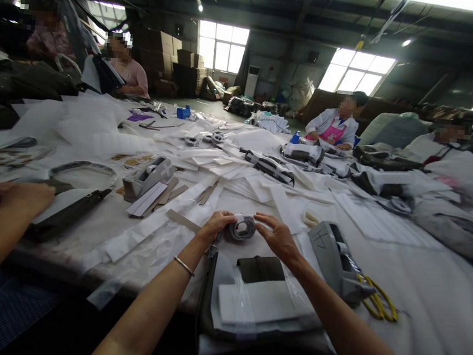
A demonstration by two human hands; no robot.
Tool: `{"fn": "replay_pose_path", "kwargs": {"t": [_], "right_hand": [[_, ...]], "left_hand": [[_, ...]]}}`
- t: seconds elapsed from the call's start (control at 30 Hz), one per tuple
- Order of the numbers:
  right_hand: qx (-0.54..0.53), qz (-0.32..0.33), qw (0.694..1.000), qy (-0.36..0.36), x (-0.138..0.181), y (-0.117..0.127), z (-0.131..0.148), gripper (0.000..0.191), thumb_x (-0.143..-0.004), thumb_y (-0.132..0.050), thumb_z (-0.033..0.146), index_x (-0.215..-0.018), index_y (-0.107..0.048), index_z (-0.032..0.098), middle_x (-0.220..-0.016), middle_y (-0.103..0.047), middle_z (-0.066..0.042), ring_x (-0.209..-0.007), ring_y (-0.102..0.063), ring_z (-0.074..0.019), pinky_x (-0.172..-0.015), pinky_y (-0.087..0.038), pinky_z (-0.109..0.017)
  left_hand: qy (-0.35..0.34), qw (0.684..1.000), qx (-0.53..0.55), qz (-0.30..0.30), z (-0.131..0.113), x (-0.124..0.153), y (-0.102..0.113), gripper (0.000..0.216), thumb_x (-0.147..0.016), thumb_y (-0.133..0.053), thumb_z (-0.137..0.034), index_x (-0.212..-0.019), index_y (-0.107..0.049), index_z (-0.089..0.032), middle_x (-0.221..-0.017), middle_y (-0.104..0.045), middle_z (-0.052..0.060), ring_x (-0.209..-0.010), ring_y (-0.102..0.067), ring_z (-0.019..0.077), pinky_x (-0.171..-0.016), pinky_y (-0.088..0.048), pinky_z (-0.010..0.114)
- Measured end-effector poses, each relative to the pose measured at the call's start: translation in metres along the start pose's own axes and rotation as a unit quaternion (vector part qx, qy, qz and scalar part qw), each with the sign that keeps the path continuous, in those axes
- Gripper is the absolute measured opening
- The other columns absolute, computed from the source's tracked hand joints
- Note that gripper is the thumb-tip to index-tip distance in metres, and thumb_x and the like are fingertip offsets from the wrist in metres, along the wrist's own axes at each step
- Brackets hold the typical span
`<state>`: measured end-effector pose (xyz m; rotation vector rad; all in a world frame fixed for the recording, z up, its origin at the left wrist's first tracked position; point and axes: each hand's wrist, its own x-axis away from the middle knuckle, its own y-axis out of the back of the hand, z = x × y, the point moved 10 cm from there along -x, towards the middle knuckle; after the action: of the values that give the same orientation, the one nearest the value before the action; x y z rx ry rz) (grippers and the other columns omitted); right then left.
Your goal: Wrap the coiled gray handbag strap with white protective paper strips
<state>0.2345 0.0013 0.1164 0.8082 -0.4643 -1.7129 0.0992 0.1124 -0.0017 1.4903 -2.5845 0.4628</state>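
A coiled grey strap (243,228) with a white wrap across it is held just above the table, in the middle of the head view. My left hand (217,223) pinches its left side between thumb and fingers. On the other side, my right hand (276,236) has its fingers stretched out, the tips at the coil's right edge. Below both hands lies a dark bag (205,303), with a white foam sheet (255,302) and an olive folded piece (261,269) on top. Clear film or tape crosses the foam.
Right of the bag stands a grey tape dispenser (337,265) beside yellow cord (380,303). Another dispenser (148,179) stands left, near card strips (157,198). A co-worker's hand (29,199) works at a dark bag (70,211). Foam sheets (237,172) cover the table; people sit beyond.
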Motion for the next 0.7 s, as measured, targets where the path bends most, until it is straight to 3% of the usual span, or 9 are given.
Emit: {"fn": "replay_pose_path", "kwargs": {"t": [0.07, 0.2, 0.3, 0.4, 0.53, 0.7], "right_hand": [[0.003, -0.05, 0.998, -0.029, 0.015, 0.052, -0.014, 0.028, -0.085, -0.062, 0.039, -0.105, -0.075, 0.024, -0.114, -0.073, -0.006, -0.11, -0.066, -0.0254, -0.101, -0.047, -0.039], [0.069, -0.129, 0.978, -0.151, 0.067, 0.162, -0.065, 0.03, -0.082, -0.061, 0.046, -0.095, -0.077, 0.025, -0.097, -0.077, -0.004, -0.094, -0.069, -0.0257, -0.087, -0.05, -0.035], [0.086, -0.136, 0.949, -0.272, 0.113, 0.213, -0.114, 0.024, -0.075, -0.066, 0.043, -0.082, -0.077, 0.023, -0.084, -0.076, -0.004, -0.086, -0.067, -0.0246, -0.074, -0.048, -0.031], [0.032, -0.126, 0.926, -0.354, 0.149, 0.222, -0.155, 0.025, -0.07, -0.07, 0.044, -0.07, -0.074, 0.019, -0.071, -0.072, -0.005, -0.073, -0.064, -0.0214, -0.063, -0.044, -0.028], [-0.063, -0.111, 0.913, -0.388, 0.17, 0.2, -0.182, 0.041, -0.066, -0.071, 0.055, -0.069, -0.072, 0.014, -0.06, -0.066, -0.004, -0.053, -0.055, -0.0146, -0.052, -0.039, -0.026], [-0.155, -0.154, 0.897, -0.385, 0.179, 0.19, -0.188, 0.039, -0.054, -0.079, 0.049, -0.074, -0.073, 0.015, -0.074, -0.072, -0.006, -0.066, -0.063, -0.0166, -0.061, -0.045, -0.026]], "left_hand": [[0.0, 1.0, -0.003, 0.007, 0.0, 0.0, -0.001, 0.025, -0.056, -0.076, -0.03, -0.069, -0.066, -0.012, -0.061, -0.068, 0.004, -0.052, -0.058, 0.0116, -0.053, -0.043, 0.022], [0.002, 0.999, -0.002, 0.036, -0.003, 0.001, -0.005, 0.029, -0.055, -0.077, -0.034, -0.071, -0.067, -0.011, -0.063, -0.07, 0.006, -0.052, -0.06, 0.0135, -0.053, -0.046, 0.022], [0.003, 0.999, 0.003, 0.044, -0.004, -0.001, -0.005, 0.029, -0.054, -0.077, -0.032, -0.072, -0.068, -0.012, -0.062, -0.07, 0.004, -0.052, -0.061, 0.0131, -0.053, -0.046, 0.021], [0.011, 0.999, 0.004, 0.046, -0.003, -0.001, -0.005, 0.028, -0.055, -0.078, -0.031, -0.073, -0.068, -0.012, -0.063, -0.071, 0.005, -0.051, -0.062, 0.0141, -0.051, -0.047, 0.022], [0.022, 0.999, 0.007, 0.035, 0.001, -0.003, -0.003, 0.028, -0.056, -0.078, -0.03, -0.076, -0.068, -0.012, -0.064, -0.071, 0.006, -0.051, -0.063, 0.0159, -0.051, -0.049, 0.023], [0.03, 0.999, 0.011, 0.031, 0.003, -0.005, -0.001, 0.027, -0.059, -0.077, -0.027, -0.079, -0.068, -0.012, -0.066, -0.072, 0.006, -0.054, -0.065, 0.0166, -0.054, -0.052, 0.024]]}}
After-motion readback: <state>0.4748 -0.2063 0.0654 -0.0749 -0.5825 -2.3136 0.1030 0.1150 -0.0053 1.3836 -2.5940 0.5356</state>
